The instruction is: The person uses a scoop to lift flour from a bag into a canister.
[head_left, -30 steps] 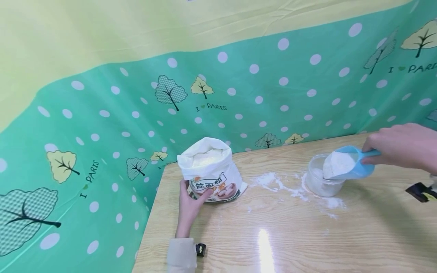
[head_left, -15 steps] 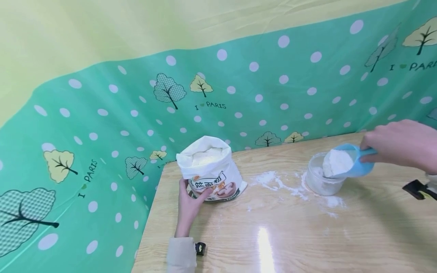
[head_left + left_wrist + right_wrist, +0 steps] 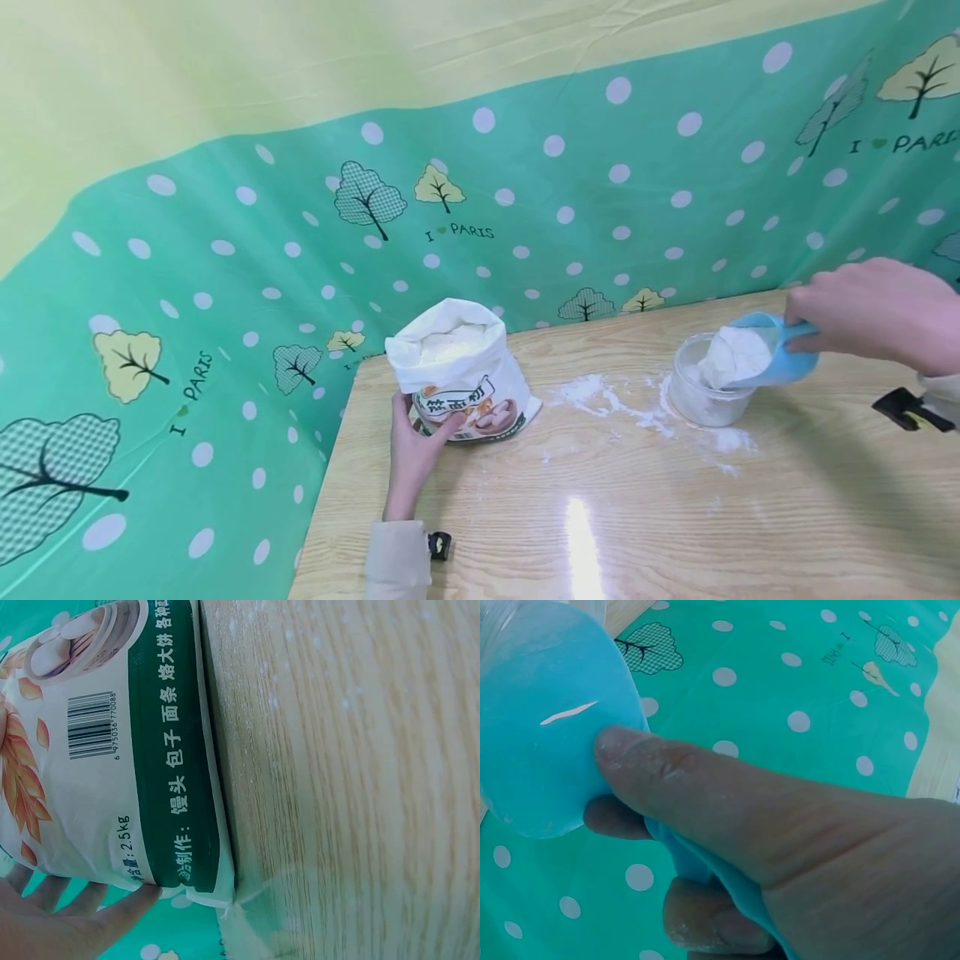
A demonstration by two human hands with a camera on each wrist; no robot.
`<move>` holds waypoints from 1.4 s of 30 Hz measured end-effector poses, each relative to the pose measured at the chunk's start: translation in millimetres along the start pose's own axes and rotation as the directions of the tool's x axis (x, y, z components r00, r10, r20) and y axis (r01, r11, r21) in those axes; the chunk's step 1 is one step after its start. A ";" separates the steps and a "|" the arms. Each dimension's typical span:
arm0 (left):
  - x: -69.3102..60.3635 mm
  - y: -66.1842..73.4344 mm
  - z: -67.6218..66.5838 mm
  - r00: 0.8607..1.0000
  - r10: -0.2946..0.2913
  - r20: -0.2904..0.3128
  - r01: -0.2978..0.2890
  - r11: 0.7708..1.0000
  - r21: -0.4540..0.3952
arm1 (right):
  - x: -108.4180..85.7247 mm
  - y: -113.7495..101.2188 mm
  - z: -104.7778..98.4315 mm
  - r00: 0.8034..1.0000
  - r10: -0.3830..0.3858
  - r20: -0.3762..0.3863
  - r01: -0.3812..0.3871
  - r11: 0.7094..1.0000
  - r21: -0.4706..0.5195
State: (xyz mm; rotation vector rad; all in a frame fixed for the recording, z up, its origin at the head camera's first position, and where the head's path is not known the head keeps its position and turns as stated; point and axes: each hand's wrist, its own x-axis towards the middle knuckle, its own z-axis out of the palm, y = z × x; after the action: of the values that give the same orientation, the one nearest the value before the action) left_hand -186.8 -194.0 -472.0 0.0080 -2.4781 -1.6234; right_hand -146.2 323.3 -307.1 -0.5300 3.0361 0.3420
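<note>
My right hand (image 3: 873,312) grips the handle of a light-blue scoop (image 3: 791,360), its thumb lying along the back in the right wrist view. The scoop tilts left over a clear round tub (image 3: 708,406), with a heap of white flour (image 3: 738,357) at its mouth, reaching over the tub's rim. On the left, my left hand (image 3: 417,454) holds the lower side of an open flour bag (image 3: 480,392), thumb on the front and fingers round the left side. White flour shows inside the bag's folded-down top. The left wrist view shows the bag's printed front and barcode (image 3: 91,725).
Flour is spilled on the wooden table (image 3: 525,517) between the bag and the tub, and also in front of the tub. A green and yellow patterned curtain (image 3: 450,208) hangs behind and to the left of the table.
The scoop has tipped and shifted slightly left, and its flour heap has slid forward toward the tub. My left hand and the bag have stayed in place.
</note>
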 end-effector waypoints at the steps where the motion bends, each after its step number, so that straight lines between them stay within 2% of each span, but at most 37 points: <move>1: 0.0 -0.1 0.0 1.000 -0.001 0.000 0.001 1.000 0.001 | 0.4 0.4 -0.4 1.000 0.002 0.004 -0.002 1.000 -0.001; 22: -1.0 1.0 0.1 1.000 -0.001 0.013 0.001 1.000 -0.015 | 2.9 -3.9 -3.6 0.999 0.020 0.041 -0.019 1.000 -0.024; 31: -0.9 -0.6 -0.3 1.000 -0.009 0.003 0.009 1.000 -0.005 | 5.0 -3.3 -6.1 1.000 0.006 0.015 -0.006 0.999 -0.037; 42: -0.3 -0.9 -0.6 1.000 0.008 0.012 -0.008 1.000 -0.022 | 6.2 -7.1 -4.4 1.000 -0.003 -0.026 0.001 0.998 -0.060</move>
State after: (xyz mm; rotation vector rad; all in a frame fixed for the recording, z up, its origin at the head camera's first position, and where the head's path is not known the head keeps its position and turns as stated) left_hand -186.4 -194.8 -472.6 -0.0149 -2.4659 -1.6520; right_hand -149.6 313.7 -304.8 -0.5447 3.0587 0.4309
